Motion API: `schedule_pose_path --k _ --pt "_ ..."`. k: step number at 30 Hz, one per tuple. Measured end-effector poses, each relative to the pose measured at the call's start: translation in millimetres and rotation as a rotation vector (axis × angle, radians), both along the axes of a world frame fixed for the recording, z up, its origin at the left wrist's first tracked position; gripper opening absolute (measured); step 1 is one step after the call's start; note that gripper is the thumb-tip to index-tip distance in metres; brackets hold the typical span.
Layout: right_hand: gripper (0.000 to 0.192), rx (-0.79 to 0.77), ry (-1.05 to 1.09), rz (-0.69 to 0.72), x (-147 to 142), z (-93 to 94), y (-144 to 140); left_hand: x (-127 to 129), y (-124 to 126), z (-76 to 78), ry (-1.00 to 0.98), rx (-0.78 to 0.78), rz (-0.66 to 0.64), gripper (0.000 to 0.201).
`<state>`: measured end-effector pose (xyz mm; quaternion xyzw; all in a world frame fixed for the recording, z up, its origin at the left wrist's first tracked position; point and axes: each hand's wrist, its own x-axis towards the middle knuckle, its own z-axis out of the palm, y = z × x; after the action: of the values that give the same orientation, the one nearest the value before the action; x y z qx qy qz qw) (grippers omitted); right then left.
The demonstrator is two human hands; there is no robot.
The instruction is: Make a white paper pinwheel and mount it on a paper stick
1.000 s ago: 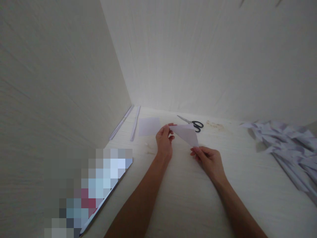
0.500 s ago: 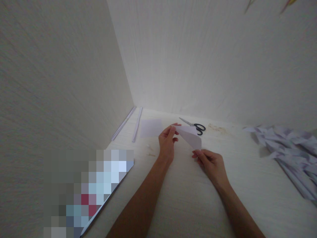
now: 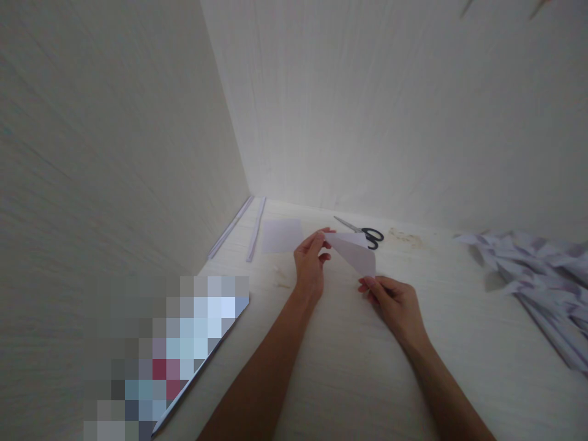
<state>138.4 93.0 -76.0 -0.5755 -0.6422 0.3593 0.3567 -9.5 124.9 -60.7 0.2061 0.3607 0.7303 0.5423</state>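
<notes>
Here, a folded paper triangle hangs just above the bench, its long edge slanting from the left hand, pinching the far corner, down to the right hand, gripping the near tip; scissors lie just beyond.

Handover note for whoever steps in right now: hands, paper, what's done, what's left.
Left hand: pinches the far-left corner of the folded paper triangle.
Right hand: pinches its near corner.
The triangle is held just above the table.
Nearby: flat paper square, scissors behind the triangle, two paper strips by the left wall, pile of folded paper at right.
Done: sheet folded into a triangle.
Left: any further folds; the square lies unfolded.
</notes>
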Motion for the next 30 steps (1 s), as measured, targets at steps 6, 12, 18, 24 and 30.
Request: schedule_pose_path --k 6,12,18,24,30 --pt "0.037 0.019 -0.026 0.008 -0.8 2.6 -0.4 -0.7 0.0 0.7 -0.040 -0.006 0.004 0.016" --pt "0.037 0.025 -0.037 0.001 -1.2 3.3 -0.6 0.9 0.2 -1.6 0.073 0.012 0.050 0.020" --pt "0.038 0.038 -0.070 -0.020 -0.9 3.1 -0.5 1.3 1.2 -3.1 0.119 0.016 0.068 0.022" --pt "0.037 0.030 -0.057 -0.017 0.5 0.3 -0.1 0.2 2.3 -3.6 0.134 0.011 0.078 0.021" --pt "0.037 0.027 -0.067 -0.015 0.2 0.3 0.2 -0.1 1.8 -4.4 0.137 0.011 0.076 0.021"
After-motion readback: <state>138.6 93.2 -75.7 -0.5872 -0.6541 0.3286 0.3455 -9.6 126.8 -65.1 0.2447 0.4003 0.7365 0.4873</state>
